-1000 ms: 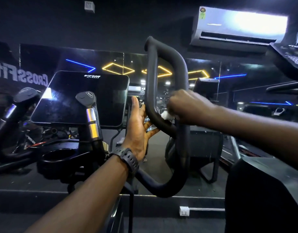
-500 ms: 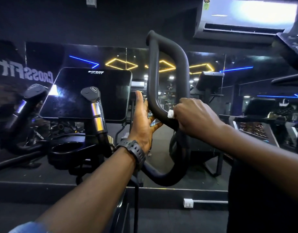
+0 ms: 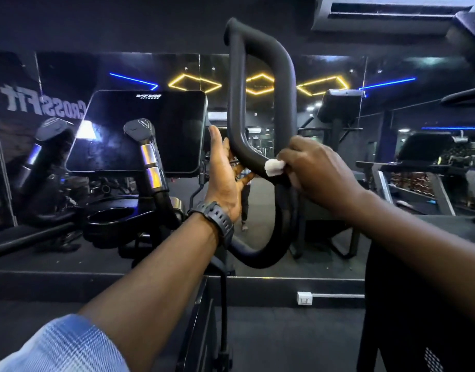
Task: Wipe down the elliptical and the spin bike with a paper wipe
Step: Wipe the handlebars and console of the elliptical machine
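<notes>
The paper wipe (image 3: 274,167), folded into a small white wad, sits pressed against the black loop handlebar (image 3: 282,84) of the elliptical, at the bend where the inner tube curves down and to the right to meet the outer one. The right hand (image 3: 315,170) grips it from the right side, fingers curled over the wad and around the tube, so only the wipe's left end shows. From there the tube's long axis runs up and to the left toward the top of the loop, and down below the hand into the lower curve; a further stroke would probably follow one of those two ways. The left hand (image 3: 227,174) is just left of the loop, fingers straight and pointing up, palm toward the tube, holding nothing; whether it actually touches the tube I cannot tell. The right hand is the one on the work. The tube under the right palm is hidden, as is most of the wipe. Farther left stand the dark console screen (image 3: 139,132) and a short grip with chrome bands (image 3: 150,159). No spin bike can be clearly made out.
</notes>
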Demonstrator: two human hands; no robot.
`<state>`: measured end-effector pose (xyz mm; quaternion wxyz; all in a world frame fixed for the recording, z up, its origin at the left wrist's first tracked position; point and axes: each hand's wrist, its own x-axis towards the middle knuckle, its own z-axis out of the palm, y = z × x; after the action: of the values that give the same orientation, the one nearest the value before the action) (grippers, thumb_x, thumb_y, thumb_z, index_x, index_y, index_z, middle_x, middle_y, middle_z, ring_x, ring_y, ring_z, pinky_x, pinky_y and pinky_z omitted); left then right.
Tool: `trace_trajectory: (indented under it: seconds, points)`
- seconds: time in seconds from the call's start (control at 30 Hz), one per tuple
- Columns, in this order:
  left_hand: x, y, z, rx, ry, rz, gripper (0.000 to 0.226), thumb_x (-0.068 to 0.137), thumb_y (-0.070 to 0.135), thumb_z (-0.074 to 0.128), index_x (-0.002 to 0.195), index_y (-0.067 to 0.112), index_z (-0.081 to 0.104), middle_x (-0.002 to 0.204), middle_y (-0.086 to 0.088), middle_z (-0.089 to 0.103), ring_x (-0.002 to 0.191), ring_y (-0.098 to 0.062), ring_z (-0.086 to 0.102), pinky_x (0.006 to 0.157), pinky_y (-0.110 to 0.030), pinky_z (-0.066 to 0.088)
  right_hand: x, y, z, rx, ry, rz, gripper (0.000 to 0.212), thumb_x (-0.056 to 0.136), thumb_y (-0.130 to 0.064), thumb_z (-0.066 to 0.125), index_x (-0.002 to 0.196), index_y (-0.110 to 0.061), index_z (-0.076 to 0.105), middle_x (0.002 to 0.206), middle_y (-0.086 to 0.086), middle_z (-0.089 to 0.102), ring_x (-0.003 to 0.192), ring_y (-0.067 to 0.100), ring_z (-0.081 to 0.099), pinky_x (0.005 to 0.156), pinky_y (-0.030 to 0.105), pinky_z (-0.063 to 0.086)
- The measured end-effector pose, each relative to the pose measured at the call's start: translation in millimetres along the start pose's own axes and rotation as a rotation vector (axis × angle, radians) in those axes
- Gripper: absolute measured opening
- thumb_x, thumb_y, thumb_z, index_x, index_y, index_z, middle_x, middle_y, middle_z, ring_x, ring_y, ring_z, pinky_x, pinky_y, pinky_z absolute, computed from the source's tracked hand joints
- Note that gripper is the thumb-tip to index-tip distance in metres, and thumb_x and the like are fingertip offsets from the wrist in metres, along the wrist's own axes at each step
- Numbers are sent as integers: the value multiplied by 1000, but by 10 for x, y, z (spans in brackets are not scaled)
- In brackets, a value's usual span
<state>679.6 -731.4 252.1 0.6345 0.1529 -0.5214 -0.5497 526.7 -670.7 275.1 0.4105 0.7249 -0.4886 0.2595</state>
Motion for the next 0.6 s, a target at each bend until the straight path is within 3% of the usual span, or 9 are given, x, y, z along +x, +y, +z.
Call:
trace_trajectory:
  seconds: [0.1,0.23,0.3,0.37,0.47,0.53,0.6]
  points:
    - [-50,-110,-11,-51,5,-32,78,91,77,21,132,23,58,129,-6,64,116,-24,63,94,-38,51,-299,-73,107,86,-3,-39,6,84,-7,63,89,-6,67,81,9,51,69,30,55,54,37,50]
    - [-216,-348,35,-12,-34,-134,90,87,82,20,136,15,55,127,-10,66,112,-23,65,98,-38,50,-538,-115,111,109,-104,-130,10,84,-10,64,93,-11,68,85,8,51,73,27,55,52,40,52]
    - [-311,-438,94,-1,-55,-173,90,88,80,19,129,11,61,121,-10,70,113,-21,66,101,-36,49,-294,41,92,113,38,-29,11,85,-7,63,94,-8,69,84,10,52,72,30,57,56,38,52]
    - [-384,-533,124,-9,-82,-199,87,90,78,17,118,12,67,113,-7,73,110,-20,67,97,-34,51,-237,90,130,146,106,27,11,87,-8,60,93,-6,69,86,10,54,73,29,57,60,37,52]
    - [-443,-621,72,-64,-141,-254,91,91,76,14,114,8,69,109,-14,73,102,-23,69,88,-32,56,-637,-177,221,160,-12,-86,6,87,-11,64,91,-11,68,87,7,52,75,24,53,55,40,51]
    - [-486,-647,27,-86,-145,-286,93,90,77,14,118,6,67,114,-17,71,104,-24,69,94,-34,53,-771,-221,204,143,-95,-166,7,87,-12,64,93,-12,68,86,7,50,75,24,52,50,39,49]
    - [-521,-675,10,-29,-117,-289,92,90,78,14,116,7,67,115,-15,72,109,-25,67,101,-36,50,-522,-83,158,154,-14,-68,18,89,-18,53,92,-9,68,85,9,53,73,28,54,52,40,50]
